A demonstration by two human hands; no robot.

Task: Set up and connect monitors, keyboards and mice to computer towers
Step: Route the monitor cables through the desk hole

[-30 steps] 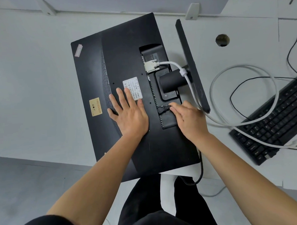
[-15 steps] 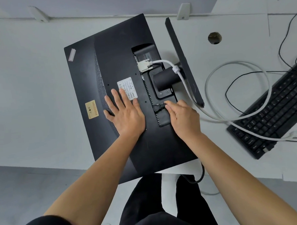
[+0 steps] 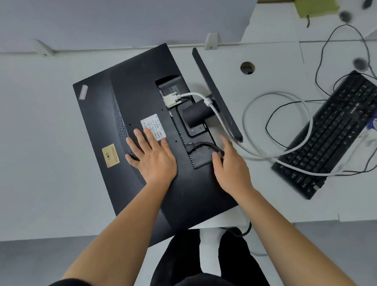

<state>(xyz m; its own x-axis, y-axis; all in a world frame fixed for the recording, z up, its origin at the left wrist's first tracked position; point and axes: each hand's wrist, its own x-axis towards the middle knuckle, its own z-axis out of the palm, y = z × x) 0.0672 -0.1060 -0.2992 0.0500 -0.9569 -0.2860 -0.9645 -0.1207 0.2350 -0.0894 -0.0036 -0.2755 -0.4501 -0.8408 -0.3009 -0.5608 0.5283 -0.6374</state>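
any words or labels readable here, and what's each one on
Nothing reads clearly.
White label on the monitor back: printed lines too small to read.
Yellow sticker on the same back: a star mark, text blurred.
Pale corner sticker: illegible.
Keyboard keys: blurred.

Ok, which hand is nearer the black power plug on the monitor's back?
Right. The right hand grips the power cable just beside the black power plug; the left hand lies flat on the monitor, further off on the plug's other side, touching the white label.
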